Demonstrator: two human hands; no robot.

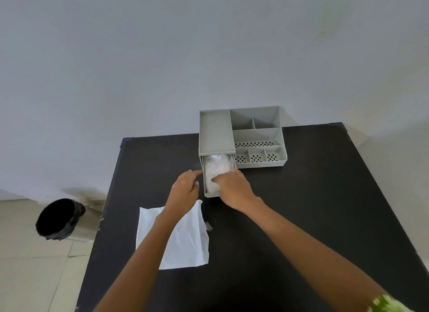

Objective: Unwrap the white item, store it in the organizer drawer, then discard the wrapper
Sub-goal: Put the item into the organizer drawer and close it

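Observation:
A grey organizer [241,135] stands at the far side of the black table [313,207]. Its drawer [210,194] is pulled out toward me. Inside the drawer lies the white item [217,169], soft and crumpled. My right hand [232,186] rests on the item at the drawer's front, fingers curled down onto it. My left hand [185,188] is at the drawer's left wall, fingers spread, touching the outside edge. A flat white wrapper [185,242] lies on the table nearer to me, partly under my left forearm.
A bin with a black liner [59,218] stands on the tiled floor left of the table. The organizer's open compartments [257,149] sit right of the drawer. A small clear scrap [208,226] lies just right of the wrapper. A pale wall is behind.

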